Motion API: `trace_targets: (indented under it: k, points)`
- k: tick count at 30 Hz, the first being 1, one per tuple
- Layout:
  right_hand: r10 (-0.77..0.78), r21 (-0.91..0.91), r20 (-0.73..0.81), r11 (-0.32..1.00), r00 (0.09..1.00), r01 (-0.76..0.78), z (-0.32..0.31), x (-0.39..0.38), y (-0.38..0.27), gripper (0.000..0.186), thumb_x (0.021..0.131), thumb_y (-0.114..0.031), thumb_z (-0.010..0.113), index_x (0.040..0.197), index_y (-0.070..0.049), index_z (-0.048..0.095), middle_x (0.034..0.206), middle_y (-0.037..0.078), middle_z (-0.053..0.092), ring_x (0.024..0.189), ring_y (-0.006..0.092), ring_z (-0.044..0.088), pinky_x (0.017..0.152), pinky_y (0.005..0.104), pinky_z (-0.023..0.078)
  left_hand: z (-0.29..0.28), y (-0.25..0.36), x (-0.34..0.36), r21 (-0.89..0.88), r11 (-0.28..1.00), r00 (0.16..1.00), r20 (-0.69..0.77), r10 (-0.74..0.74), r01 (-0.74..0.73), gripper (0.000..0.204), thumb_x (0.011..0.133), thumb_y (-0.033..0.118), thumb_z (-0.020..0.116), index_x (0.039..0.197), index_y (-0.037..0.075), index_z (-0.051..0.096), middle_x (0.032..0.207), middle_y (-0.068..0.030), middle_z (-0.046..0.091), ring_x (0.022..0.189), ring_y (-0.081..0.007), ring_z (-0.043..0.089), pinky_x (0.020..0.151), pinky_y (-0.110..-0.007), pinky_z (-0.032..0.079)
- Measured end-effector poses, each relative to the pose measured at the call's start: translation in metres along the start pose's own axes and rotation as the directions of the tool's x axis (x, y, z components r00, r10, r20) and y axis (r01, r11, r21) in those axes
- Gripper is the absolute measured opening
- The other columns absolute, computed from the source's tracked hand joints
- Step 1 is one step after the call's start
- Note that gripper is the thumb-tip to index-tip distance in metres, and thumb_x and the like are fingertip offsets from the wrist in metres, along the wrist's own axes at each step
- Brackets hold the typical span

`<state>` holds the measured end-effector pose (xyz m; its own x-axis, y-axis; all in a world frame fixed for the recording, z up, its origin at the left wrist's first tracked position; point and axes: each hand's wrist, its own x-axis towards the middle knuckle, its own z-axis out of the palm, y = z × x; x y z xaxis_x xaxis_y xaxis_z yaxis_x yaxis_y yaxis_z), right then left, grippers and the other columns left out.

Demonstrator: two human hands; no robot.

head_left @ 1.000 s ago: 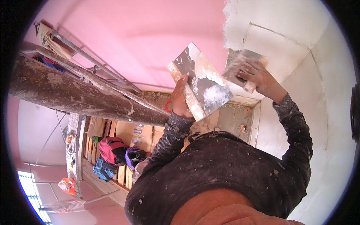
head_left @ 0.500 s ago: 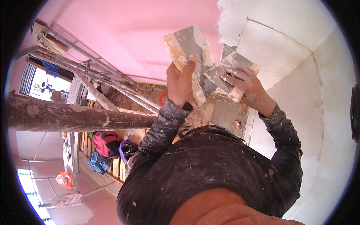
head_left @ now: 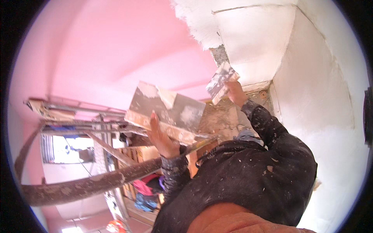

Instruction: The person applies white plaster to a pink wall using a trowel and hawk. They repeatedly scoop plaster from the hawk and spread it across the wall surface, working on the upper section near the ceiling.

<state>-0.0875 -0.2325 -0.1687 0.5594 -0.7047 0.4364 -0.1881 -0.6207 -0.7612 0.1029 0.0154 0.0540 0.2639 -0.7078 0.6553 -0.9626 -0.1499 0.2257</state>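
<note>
My left hand (head_left: 162,140) is closed on a wide putty knife (head_left: 149,106), its thumb over the pale, plaster-caked back edge. The broad grey blade lies nearly flat, with patches of white plaster on it. Farther right and higher, my right hand (head_left: 236,93) grips a smaller putty knife (head_left: 220,82) smeared with white plaster. The two blades are apart. Just beyond the smaller one, a rough grey strip (head_left: 220,55) runs between the pink wall (head_left: 116,46) and a white-plastered surface (head_left: 256,39).
A thick, plaster-spotted scaffold pole (head_left: 93,182) crosses at the lower left, beside my left forearm. Thinner scaffold bars (head_left: 85,106) stand beyond. Below lie a pink bag (head_left: 143,186) and a blue bag (head_left: 145,202). A white wall (head_left: 326,128) rises close on my right.
The two putty knives have separated: the wide one has moved left and down and turned flatter, the smaller one slightly left. My view has shifted rightward and tilted.
</note>
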Motion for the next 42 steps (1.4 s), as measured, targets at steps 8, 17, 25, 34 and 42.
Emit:
trace_targets:
  k: [8, 17, 25, 34, 42]
  points:
    - [0.366, 0.284, -0.911, 0.891, 0.189, -0.354, 0.077, 0.181, 0.038, 0.068, 0.075, 0.000, 0.057, 0.140, -0.001, 0.038, 0.134, 0.025, 0.045, 0.127, 0.0440, 0.037, 0.106, 0.0527, 0.027, -0.005, 0.028, 0.007, -0.685, 0.541, 0.854, 0.245, -0.460, 0.488, 0.072, 0.081, 0.037, 0.070, 0.129, -0.009, 0.044, 0.124, -0.0244, 0.052, 0.117, -0.0322, 0.051, 0.099, -0.042, 0.041]
    - [0.325, 0.251, -0.941, 0.860, 0.098, -0.445, 0.085, 0.243, 0.011, 0.077, 0.074, 0.003, 0.052, 0.147, -0.005, 0.028, 0.145, 0.021, 0.033, 0.135, 0.0464, 0.025, 0.107, 0.0630, 0.017, -0.012, 0.015, -0.006, -0.664, 0.618, 0.895, 0.196, -0.401, 0.422, 0.064, 0.086, 0.028, 0.066, 0.131, -0.009, 0.040, 0.120, -0.0239, 0.052, 0.110, -0.0308, 0.054, 0.096, -0.042, 0.044]
    - [0.400, 0.298, -0.908, 0.828, 0.128, -0.474, 0.089, 0.271, 0.005, 0.077, 0.077, 0.003, 0.051, 0.149, -0.004, 0.022, 0.150, 0.023, 0.027, 0.135, 0.0485, 0.025, 0.109, 0.0624, 0.017, -0.019, 0.006, -0.007, -0.306, 0.931, 0.978, 0.127, -0.167, 0.199, 0.077, 0.077, 0.032, 0.075, 0.129, -0.012, 0.040, 0.121, -0.0290, 0.052, 0.112, -0.0376, 0.055, 0.096, -0.044, 0.044]
    - [0.408, 0.302, -0.899, 0.843, 0.162, -0.446, 0.138, 0.280, -0.013, 0.076, 0.075, 0.001, 0.057, 0.146, -0.003, 0.030, 0.150, 0.025, 0.028, 0.133, 0.0531, 0.026, 0.111, 0.0596, 0.018, -0.020, 0.003, -0.017, -0.270, 0.897, 0.933, 0.185, -0.308, 0.349, 0.079, 0.077, 0.035, 0.075, 0.130, -0.012, 0.041, 0.126, -0.0272, 0.052, 0.116, -0.0393, 0.053, 0.100, -0.045, 0.042]
    - [0.812, 0.787, -0.411, 0.546, 0.415, -0.288, 0.244, 0.201, -0.012, 0.058, 0.080, -0.007, 0.061, 0.136, -0.002, 0.047, 0.143, 0.020, 0.043, 0.134, 0.0376, 0.036, 0.100, 0.0394, 0.042, -0.009, 0.023, 0.001, -0.829, -0.015, 0.611, 0.425, -0.668, 0.559, 0.059, 0.090, 0.034, 0.061, 0.129, -0.006, 0.043, 0.117, -0.0168, 0.054, 0.108, -0.0292, 0.053, 0.098, -0.042, 0.042]
